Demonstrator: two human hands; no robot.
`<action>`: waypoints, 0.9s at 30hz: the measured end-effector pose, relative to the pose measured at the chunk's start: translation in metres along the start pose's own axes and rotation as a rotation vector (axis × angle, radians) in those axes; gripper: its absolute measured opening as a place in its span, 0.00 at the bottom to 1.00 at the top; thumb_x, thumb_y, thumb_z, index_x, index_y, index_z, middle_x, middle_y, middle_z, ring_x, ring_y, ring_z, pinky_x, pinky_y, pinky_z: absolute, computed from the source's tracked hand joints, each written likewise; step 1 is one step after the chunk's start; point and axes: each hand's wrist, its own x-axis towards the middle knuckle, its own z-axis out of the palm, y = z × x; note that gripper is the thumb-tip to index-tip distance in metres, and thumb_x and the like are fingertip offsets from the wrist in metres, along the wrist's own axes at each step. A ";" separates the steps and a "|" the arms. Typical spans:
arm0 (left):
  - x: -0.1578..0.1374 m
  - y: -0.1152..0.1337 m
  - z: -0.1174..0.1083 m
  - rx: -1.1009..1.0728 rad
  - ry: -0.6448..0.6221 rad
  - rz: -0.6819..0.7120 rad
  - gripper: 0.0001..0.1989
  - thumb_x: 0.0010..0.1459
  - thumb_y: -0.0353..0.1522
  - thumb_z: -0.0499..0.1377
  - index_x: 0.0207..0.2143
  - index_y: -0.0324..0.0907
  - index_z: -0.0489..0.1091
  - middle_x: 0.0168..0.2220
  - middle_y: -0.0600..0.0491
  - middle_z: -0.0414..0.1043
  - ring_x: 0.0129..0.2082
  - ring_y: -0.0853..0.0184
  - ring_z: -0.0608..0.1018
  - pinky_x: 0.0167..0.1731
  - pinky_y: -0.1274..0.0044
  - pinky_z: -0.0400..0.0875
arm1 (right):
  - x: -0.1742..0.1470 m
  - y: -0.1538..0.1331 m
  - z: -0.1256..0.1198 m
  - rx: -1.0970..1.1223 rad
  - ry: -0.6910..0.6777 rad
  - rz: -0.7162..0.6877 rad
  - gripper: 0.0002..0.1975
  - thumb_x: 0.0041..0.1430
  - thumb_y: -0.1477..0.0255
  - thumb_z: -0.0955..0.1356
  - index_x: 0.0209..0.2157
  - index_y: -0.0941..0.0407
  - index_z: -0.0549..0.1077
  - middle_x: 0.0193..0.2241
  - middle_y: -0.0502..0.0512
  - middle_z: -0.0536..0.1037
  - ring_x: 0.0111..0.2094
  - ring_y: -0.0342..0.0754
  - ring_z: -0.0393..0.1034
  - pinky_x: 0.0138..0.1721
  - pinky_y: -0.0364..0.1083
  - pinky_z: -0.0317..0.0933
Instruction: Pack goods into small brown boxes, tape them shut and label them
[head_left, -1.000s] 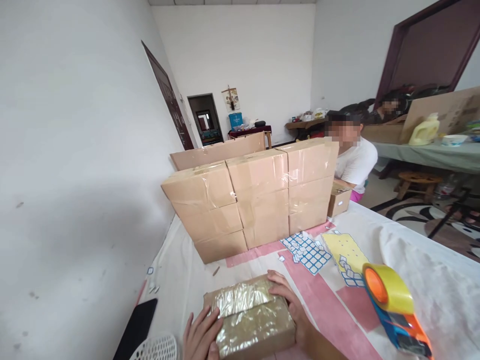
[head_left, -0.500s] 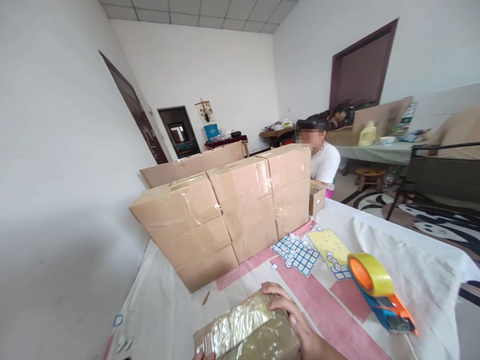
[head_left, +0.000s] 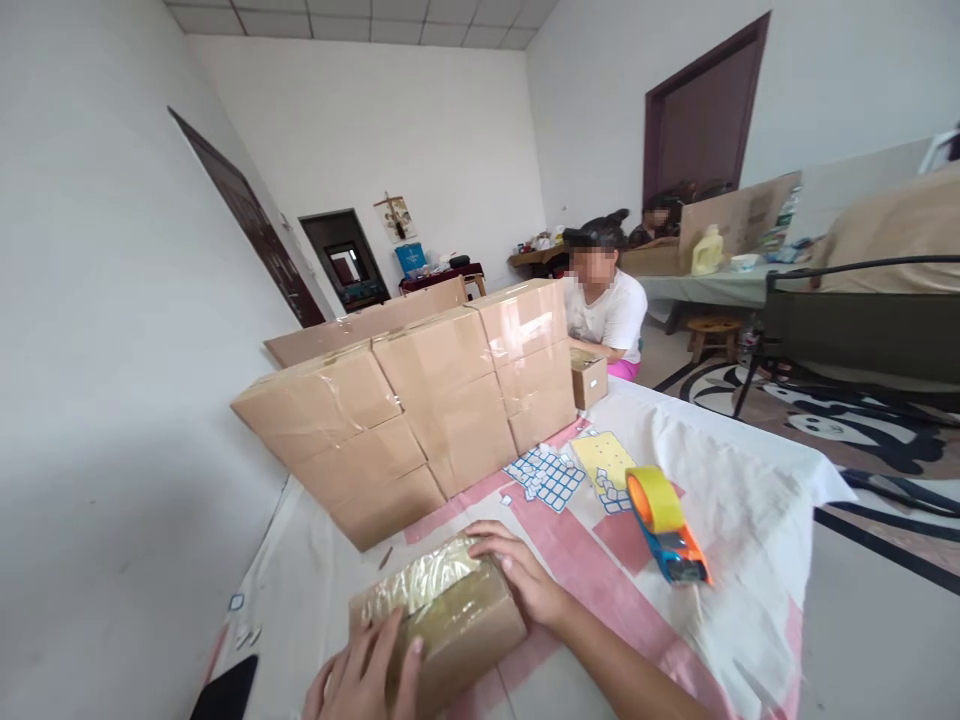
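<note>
A small cardboard box (head_left: 469, 625) with clear, shiny tape across its top lies on the cloth in front of me. My right hand (head_left: 521, 570) curves over its far right corner, fingertips on the taped top. At the near left end my left hand (head_left: 364, 670) grips the same box, its fingers reaching over the top edge. Beyond the box stands a stacked wall of taped cardboard boxes (head_left: 450, 410). Off to the right, apart from both hands, a tape dispenser (head_left: 671, 530) with a yellow roll rests on the cloth.
Blue-and-white label sheets (head_left: 547, 478) and a yellow sheet (head_left: 602, 458) lie before the stack. A dark phone-like object (head_left: 229, 688) is at the lower left. Across the table a person in a white shirt (head_left: 611, 315) sits beside a small open box (head_left: 590, 380).
My view has shifted, bringing more of the small box into sight. My left hand, barely showing before, now lies visibly on its left end. My right hand stays at the right end.
</note>
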 end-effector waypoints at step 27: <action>0.036 0.112 -0.032 0.196 -0.367 0.048 0.36 0.64 0.48 0.52 0.68 0.37 0.61 0.68 0.33 0.62 0.63 0.41 0.71 0.64 0.47 0.58 | -0.101 -0.072 -0.241 -0.155 0.270 0.639 0.20 0.44 0.59 0.79 0.32 0.60 0.79 0.29 0.56 0.81 0.31 0.51 0.75 0.33 0.47 0.70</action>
